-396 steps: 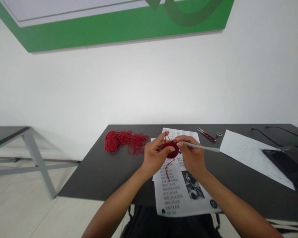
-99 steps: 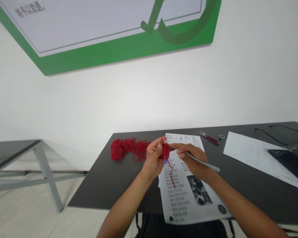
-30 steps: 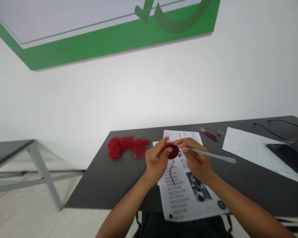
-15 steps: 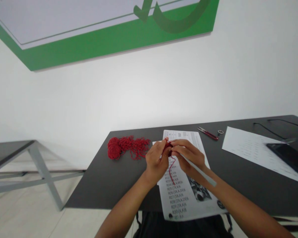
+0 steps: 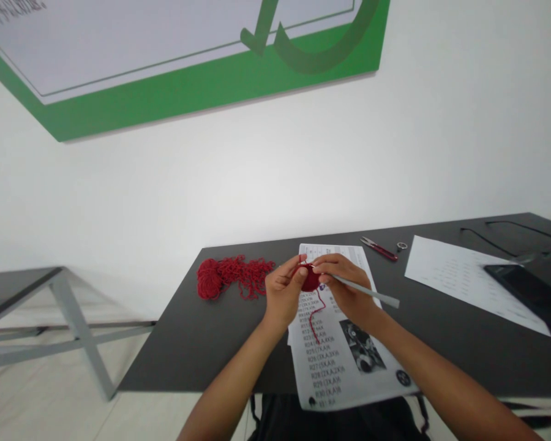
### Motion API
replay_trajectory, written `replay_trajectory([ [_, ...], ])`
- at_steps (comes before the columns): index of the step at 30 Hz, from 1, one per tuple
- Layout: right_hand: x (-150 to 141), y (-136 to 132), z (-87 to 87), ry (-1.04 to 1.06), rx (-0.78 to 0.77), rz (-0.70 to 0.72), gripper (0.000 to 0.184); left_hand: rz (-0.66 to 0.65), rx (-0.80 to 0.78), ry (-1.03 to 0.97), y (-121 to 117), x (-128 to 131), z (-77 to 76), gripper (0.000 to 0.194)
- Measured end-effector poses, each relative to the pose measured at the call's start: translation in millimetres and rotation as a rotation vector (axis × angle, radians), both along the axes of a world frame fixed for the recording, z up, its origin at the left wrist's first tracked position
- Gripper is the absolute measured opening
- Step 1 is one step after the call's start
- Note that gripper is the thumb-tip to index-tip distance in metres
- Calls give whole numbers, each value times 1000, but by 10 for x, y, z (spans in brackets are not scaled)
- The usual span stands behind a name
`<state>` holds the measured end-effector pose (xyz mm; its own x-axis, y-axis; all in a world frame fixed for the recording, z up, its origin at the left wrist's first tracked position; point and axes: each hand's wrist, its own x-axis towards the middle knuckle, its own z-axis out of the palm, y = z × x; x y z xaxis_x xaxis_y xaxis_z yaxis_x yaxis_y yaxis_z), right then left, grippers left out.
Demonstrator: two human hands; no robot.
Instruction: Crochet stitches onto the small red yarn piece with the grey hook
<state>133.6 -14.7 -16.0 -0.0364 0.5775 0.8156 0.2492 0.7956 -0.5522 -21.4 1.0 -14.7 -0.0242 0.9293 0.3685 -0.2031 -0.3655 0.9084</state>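
Observation:
Between my hands is a small round piece of dark red crochet (image 5: 310, 279), with a loose yarn tail (image 5: 313, 315) hanging down over the printed sheet. My left hand (image 5: 282, 291) pinches the piece at its left edge, and a strand of red yarn runs up by the forefinger. In my right hand (image 5: 346, 285) is a crochet hook (image 5: 371, 293) with a flat grey handle that points down to the right. The hook's tip is at the top edge of the crochet piece. Under both hands lies the printed pattern sheet (image 5: 321, 380) with rows of text and a dark photo.
A red yarn ball (image 5: 209, 280) with a loose tangle of yarn (image 5: 248, 275) lies at the left of the dark table (image 5: 220, 349). Toward the back right are thread snips (image 5: 379, 248), a small ring (image 5: 401, 246), another paper (image 5: 450, 275), a black phone (image 5: 523, 288) and dark-framed glasses (image 5: 493, 237).
My right hand has turned, so the hook handle lies flatter than before. The red crochet piece shows more fully between my hands. The whole view has shifted slightly.

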Motion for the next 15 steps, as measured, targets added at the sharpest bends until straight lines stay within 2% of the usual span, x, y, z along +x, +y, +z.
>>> replay_trajectory([
  [4, -22, 27, 42, -44, -106, -24, 8, 233, 156, 208, 47, -94, 88, 24],
  [6, -52, 24, 18, -97, -117, -43, 9, 305, 224, 281, 60, -109, 100, 20],
  [10, -120, -36, -52, -100, -134, -59, 13, 350, 255, 334, 70, -93, 76, 20],
  [13, -152, -99, -78, 21, -259, -34, 19, 348, 191, 296, 78, -74, 63, 20],
  [15, -163, -116, -75, 155, -352, 31, 21, 335, 156, 264, 89, -72, 68, 22],
])
